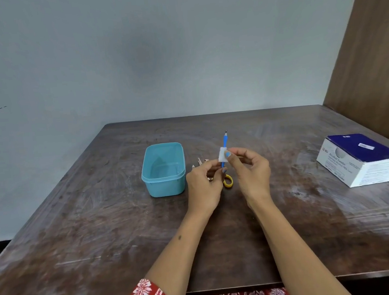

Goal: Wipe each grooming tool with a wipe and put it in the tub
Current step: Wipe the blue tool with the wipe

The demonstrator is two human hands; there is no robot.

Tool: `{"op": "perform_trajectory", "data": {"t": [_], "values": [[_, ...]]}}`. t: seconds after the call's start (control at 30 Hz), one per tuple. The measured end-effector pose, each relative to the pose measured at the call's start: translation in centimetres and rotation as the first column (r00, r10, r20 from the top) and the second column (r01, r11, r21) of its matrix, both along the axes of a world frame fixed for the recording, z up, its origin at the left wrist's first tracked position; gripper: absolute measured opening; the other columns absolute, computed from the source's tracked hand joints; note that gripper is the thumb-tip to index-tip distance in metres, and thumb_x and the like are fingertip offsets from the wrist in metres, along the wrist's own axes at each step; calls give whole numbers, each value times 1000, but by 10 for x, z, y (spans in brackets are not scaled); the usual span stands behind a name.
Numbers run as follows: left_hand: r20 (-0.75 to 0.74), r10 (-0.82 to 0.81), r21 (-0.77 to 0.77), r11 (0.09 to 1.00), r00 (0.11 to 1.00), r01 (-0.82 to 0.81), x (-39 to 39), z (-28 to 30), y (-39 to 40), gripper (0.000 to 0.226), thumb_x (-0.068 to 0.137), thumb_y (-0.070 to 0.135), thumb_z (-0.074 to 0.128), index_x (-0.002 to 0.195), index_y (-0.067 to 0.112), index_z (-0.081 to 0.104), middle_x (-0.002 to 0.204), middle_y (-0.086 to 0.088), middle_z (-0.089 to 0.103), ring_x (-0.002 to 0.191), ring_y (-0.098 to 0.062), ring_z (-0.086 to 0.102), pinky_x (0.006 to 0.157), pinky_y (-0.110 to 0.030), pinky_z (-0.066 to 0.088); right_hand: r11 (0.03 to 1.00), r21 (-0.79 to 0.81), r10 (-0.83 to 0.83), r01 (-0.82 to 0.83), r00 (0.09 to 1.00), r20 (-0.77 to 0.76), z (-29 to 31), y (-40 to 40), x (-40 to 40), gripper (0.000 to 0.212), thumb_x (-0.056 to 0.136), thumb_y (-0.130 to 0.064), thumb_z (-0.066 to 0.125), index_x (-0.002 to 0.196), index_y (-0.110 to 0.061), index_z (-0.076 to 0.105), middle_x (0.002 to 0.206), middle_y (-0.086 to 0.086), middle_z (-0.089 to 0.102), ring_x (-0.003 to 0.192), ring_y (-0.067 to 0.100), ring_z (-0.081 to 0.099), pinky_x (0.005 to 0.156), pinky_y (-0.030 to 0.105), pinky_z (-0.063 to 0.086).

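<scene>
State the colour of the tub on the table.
The tub is light blue, turquoise-like; the head view shows it plainly.

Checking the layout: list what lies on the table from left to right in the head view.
Tub → left hand → wipe on the blue tool → right hand → swab box.

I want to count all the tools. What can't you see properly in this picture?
Head view only:
- Pale items behind the left hand: mostly hidden, too small to identify.
- Yellow loop: the hands cover whatever it belongs to.
- Blue tool: its middle hidden by the wipe and right hand.
- Box print: blurred.
- Tub floor: near part hidden by its wall.
</scene>
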State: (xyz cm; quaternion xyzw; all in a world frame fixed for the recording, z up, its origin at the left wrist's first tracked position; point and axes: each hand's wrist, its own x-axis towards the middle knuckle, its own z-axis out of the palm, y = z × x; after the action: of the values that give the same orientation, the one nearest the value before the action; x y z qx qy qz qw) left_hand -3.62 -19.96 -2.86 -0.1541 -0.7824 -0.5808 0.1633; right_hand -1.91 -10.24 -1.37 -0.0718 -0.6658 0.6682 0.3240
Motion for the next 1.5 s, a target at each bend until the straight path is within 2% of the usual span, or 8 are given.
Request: {"op": "perform_trajectory", "data": {"t": [0.3, 0.4, 0.6, 0.87, 1.03, 1.2, 1.4, 1.5], "values": [[2, -28, -25, 999, 1000, 28, 0, 1, -1, 26, 85, 4, 62, 109, 12, 69, 97, -1, 72, 84, -3, 66, 79, -15, 53, 997, -66, 33, -34, 999, -21, 2, 0, 1, 14, 83, -10, 69, 97, -6, 72, 78, -3, 71, 61, -2, 65, 55, 11, 48], [32, -71, -10, 997, 997, 72, 1, 1, 1, 28, 85, 6, 63, 112, 11, 67, 101, -3, 72, 87, -6, 67, 83, -24, 55, 994, -108, 4, -8, 999, -36, 5, 1, 2, 11, 84, -9, 68, 94, -11, 71, 74, -5, 70, 59, -2, 64, 54, 11, 48], [48, -54, 61, 997, 997, 51, -2, -1, -1, 24, 84, 0, 61, 104, 8, 71, 92, -5, 73, 83, -10, 69, 81, -34, 58, 997, -49, 56, -53, 997, 57, 3, -2, 3, 8, 81, -9, 70, 89, -11, 73, 62, -4, 69, 54, 8, 64, 50, 19, 52], [74, -72, 70, 995, 995, 67, 0, 1, 0, 30, 84, 0, 61, 112, 8, 67, 99, -5, 72, 87, -9, 68, 82, -32, 57, 998, 62, 5, -8, 999, 53, 2, -3, 3, 10, 83, -17, 70, 87, -26, 70, 81, 3, 72, 53, 8, 63, 48, 16, 47], [85, -74, 118, 991, 994, 64, -1, 1, 1, 25, 82, 5, 66, 107, 9, 70, 94, -4, 74, 83, -9, 70, 79, -31, 58, 991, 131, -34, 33, 999, 3, 5, -2, 5, 16, 86, -18, 66, 100, -12, 71, 74, 5, 68, 37, -1, 49, 40, 7, 34], [167, -108, 98, 991, 980, 92, -3, -2, 0, 14, 86, 6, 62, 97, 8, 72, 82, -6, 73, 73, -14, 71, 76, -37, 59, 993, 114, -43, 41, 999, 16, -1, 0, 0, 13, 85, -28, 68, 97, -25, 72, 94, 1, 73, 67, 5, 62, 62, 20, 48], [153, -99, 166, 983, 983, 73, -5, 1, -1, 18, 89, 0, 56, 95, 6, 71, 79, -8, 72, 70, -16, 71, 69, -33, 59, 985, 164, 35, -47, 996, 80, -3, -3, 0, 12, 83, -22, 70, 86, -33, 70, 78, -3, 73, 73, 13, 69, 73, 35, 57], [163, -108, 193, 978, 981, 76, -5, 1, -1, 19, 89, -2, 55, 95, 8, 71, 78, -9, 72, 70, -18, 71, 68, -34, 59, 984, 165, 54, -67, 995, 80, -3, -4, 1, 9, 84, -20, 69, 88, -26, 72, 72, -5, 72, 70, 13, 70, 71, 31, 58]]}}
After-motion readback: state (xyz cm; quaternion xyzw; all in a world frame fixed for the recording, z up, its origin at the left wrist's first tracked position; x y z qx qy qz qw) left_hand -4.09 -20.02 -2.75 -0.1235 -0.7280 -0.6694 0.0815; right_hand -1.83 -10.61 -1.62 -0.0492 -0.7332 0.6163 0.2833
